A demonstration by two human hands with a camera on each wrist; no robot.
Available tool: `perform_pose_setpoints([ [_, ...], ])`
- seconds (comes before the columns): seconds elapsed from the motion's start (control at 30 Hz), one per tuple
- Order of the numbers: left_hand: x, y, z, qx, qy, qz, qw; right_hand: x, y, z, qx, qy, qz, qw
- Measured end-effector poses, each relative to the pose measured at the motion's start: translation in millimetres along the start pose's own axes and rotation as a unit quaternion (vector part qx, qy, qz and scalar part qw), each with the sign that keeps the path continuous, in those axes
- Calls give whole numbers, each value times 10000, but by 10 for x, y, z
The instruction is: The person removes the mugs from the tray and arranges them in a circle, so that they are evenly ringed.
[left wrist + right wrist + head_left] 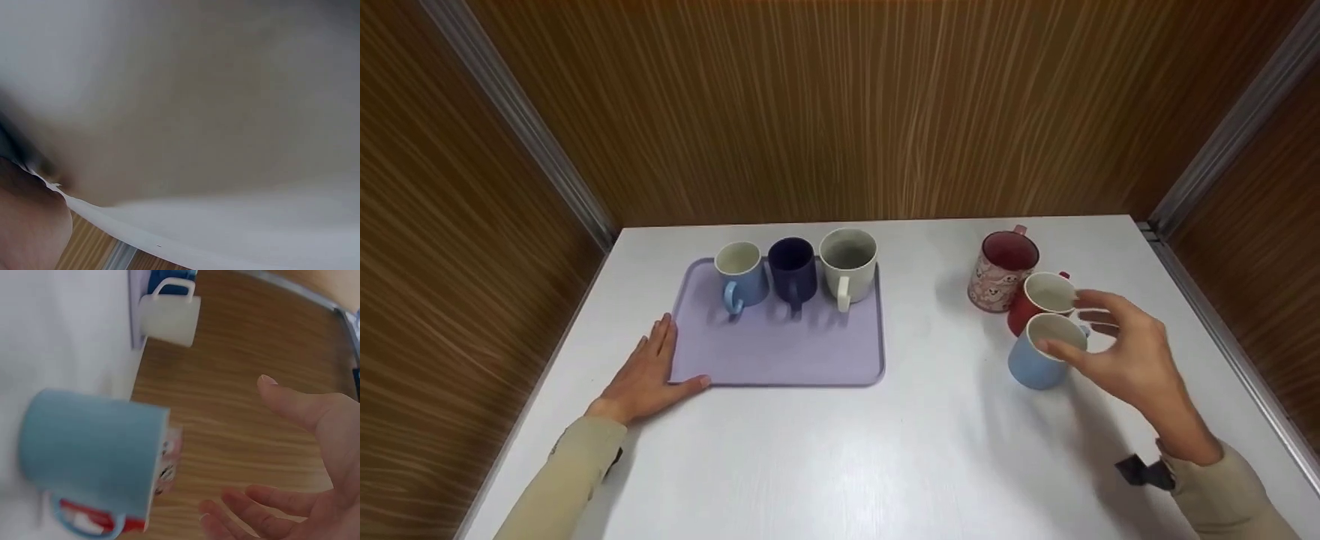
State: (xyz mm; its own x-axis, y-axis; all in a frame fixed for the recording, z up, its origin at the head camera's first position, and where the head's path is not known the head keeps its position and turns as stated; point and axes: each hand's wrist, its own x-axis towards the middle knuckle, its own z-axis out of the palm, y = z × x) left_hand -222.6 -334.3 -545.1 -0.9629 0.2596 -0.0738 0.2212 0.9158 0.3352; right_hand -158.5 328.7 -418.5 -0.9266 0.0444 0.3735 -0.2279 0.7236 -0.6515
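My left hand point(643, 379) lies flat at the near left corner of a lilac tray point(795, 360), fingers along its left side and thumb at its front edge. Only a patch of skin point(34, 225) shows in the left wrist view. My right hand point(1136, 356) is above and right of a light blue mug point(1035, 367), fingers spread and thumb overlapping the rim. In the right wrist view a gap separates that hand point(326, 467) from the mug point(93, 450). Behind it stand a red mug point(1020, 311) and a pink patterned mug point(994, 285).
On the tray's back half stand a blue mug point(748, 285), a dark navy mug point(802, 281) and a cream mug point(855, 277), handles toward me. The white table point(870, 457) is enclosed by wood-grain panels point(847, 112) at the back and both sides.
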Motion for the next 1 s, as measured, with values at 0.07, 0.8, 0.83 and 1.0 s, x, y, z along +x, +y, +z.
perform_pose_setpoints([
  [0.07,-5,-1,6,-17,-9,-4,10000,94,-123,97,199,-68,-226,9995],
  [0.8,-17,-27,60,-43,83,3,10000,801,-818,1862,1678,-1784,-356,9689],
  [0.83,-17,-25,57,-40,86,5,10000,814,-816,1931,1730,-1792,-340,9679],
  [1.0,2,-6,28,-67,139,28,9999,857,-787,2227,2159,-1663,-318,9616],
])
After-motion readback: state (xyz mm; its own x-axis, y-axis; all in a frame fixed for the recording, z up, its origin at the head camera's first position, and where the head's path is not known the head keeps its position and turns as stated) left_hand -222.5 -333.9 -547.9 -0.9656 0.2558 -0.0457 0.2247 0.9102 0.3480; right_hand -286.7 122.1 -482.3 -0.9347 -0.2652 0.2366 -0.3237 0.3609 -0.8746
